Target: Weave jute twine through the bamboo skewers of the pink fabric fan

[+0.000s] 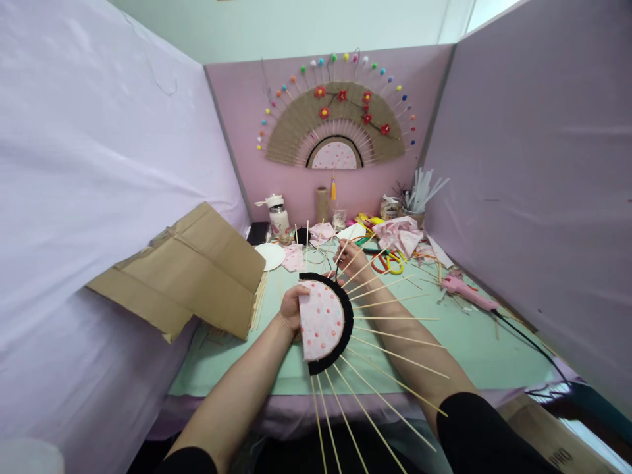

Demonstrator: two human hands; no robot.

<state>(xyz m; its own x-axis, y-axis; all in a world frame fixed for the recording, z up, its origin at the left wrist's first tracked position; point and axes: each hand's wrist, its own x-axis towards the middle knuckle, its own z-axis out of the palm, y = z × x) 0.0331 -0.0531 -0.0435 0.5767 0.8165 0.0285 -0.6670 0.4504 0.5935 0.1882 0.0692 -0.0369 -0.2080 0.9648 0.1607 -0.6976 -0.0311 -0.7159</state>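
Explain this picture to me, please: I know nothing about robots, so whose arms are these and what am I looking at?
There is no robot here, just a person's two bare hands. The single picture comes from a camera worn on that person's head, looking forward and down.

The left hand grips a half-disc covered in pink spotted fabric, with a black border. Thin sticks spread out from its curved edge. The right hand is raised near that edge and seems to pinch a thin dark strand, though it is too small to be sure.

On the green tabletop are a pink glue gun at the right and a white bottle at the back. Folded cardboard stands at the left. A large fan hangs on the pink panel behind.
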